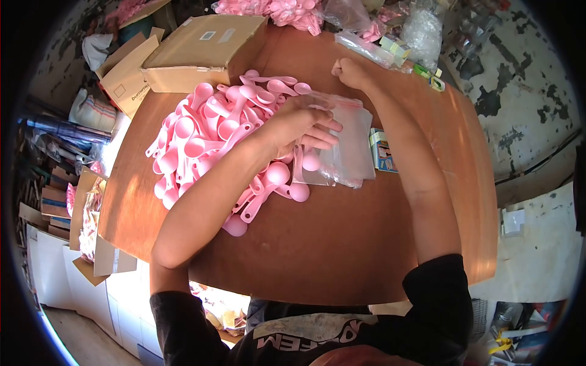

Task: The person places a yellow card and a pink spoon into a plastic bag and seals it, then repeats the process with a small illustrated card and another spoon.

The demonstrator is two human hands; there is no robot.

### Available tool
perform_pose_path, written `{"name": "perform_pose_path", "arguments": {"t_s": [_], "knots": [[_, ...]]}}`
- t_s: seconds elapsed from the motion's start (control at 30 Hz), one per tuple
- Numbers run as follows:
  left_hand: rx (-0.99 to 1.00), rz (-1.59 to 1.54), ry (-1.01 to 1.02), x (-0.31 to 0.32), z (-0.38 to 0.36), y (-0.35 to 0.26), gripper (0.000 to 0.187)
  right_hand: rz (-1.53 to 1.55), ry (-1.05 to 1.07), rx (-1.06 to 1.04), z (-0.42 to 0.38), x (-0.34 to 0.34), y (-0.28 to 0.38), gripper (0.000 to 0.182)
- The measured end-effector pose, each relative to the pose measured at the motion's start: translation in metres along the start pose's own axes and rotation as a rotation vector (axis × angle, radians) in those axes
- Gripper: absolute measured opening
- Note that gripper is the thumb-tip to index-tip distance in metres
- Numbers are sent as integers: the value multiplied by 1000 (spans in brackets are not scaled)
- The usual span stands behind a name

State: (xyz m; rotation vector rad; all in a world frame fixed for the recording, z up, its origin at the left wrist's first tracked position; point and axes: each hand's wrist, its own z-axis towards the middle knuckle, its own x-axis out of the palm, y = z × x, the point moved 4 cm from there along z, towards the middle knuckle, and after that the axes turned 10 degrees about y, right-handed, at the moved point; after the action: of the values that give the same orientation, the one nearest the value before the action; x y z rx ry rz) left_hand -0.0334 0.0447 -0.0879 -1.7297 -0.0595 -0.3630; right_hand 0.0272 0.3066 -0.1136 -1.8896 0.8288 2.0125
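Observation:
A big heap of pink measuring scoops (pixel 201 131) covers the left half of the table. My left hand (pixel 305 125) reaches across the heap's right edge, its fingers stretched out and slightly apart, with nothing seen in them. Under and beside those fingers lies a stack of clear plastic bags (pixel 354 137), partly over a few scoops. My right hand (pixel 351 73) is closed in a fist above the far part of the table, beyond the bags; nothing shows sticking out of it. A small blue and yellow box (pixel 383 150) lies between the bags and my right forearm.
A closed cardboard box (pixel 204 52) stands behind the heap, with an open carton (pixel 131 73) to its left. Pink bagged items (pixel 287 12), a clear plastic packet (pixel 369 50) and a green cutter-like tool (pixel 427 77) lie along the far edge of the brown table (pixel 305 244).

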Motion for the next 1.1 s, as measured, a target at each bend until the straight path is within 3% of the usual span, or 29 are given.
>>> {"name": "perform_pose_path", "arguments": {"t_s": [0.27,0.37,0.43,0.67,0.73,0.83,0.9,0.97,1.0,1.03,1.07,1.1], "knots": [[-30,7,-9,2,0,0,37,92,12,1,1,-4,7,14],[-39,23,9,1,2,1,38,-25,74,-17,13,4,11,20],[-32,20,13,3,1,1,38,-166,105,83,17,8,10,21],[-12,19,17,3,1,1,36,-206,32,68,-8,0,-5,28],[-2,20,22,6,1,-1,36,-71,34,35,-37,-17,-28,34],[22,15,27,7,2,-1,38,230,3,184,-116,-41,-82,28],[24,4,32,7,3,-1,37,252,25,297,-186,-57,-112,23],[22,3,52,2,4,1,39,117,2,377,-263,-69,-154,18],[14,-6,52,3,3,0,39,48,-22,563,-304,-74,-185,19],[15,12,39,5,1,-2,40,-118,-106,511,-351,-79,-219,24],[19,32,28,7,1,-2,40,-340,7,737,-390,-89,-243,30],[19,34,37,7,3,-1,41,-384,-148,952,-426,-97,-233,30]]}}
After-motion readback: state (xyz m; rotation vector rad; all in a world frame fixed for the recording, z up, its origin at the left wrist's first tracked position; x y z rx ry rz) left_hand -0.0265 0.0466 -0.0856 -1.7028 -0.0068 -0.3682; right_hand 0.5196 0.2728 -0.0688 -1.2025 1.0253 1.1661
